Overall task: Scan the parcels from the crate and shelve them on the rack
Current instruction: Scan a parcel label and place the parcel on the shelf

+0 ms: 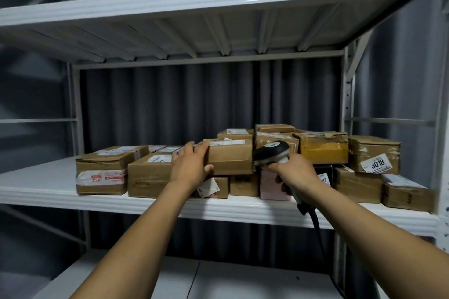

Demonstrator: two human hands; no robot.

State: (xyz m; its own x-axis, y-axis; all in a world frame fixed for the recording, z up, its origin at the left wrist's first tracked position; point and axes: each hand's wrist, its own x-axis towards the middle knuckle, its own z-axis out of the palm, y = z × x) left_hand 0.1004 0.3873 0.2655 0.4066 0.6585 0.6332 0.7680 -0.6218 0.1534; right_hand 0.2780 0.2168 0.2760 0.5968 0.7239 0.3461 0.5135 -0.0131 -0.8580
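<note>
A brown cardboard parcel [230, 156] lies on top of other parcels in the middle of the white rack shelf [43, 184]. My left hand [190, 165] holds its left end, fingers over the top edge and thumb under the front. My right hand [295, 173] grips the handle of a black and white barcode scanner [272, 152], whose head sits just right of that parcel. The scanner's black cable [318, 228] hangs down past the shelf edge. The crate is out of view.
Several taped cardboard parcels crowd the shelf's middle and right, stacked two high, one labelled 3018 [375, 155]. The shelf's left part is bare. Another white shelf [218, 0] runs overhead and a lower one [218, 279] below. Uprights [348, 109] stand at the sides.
</note>
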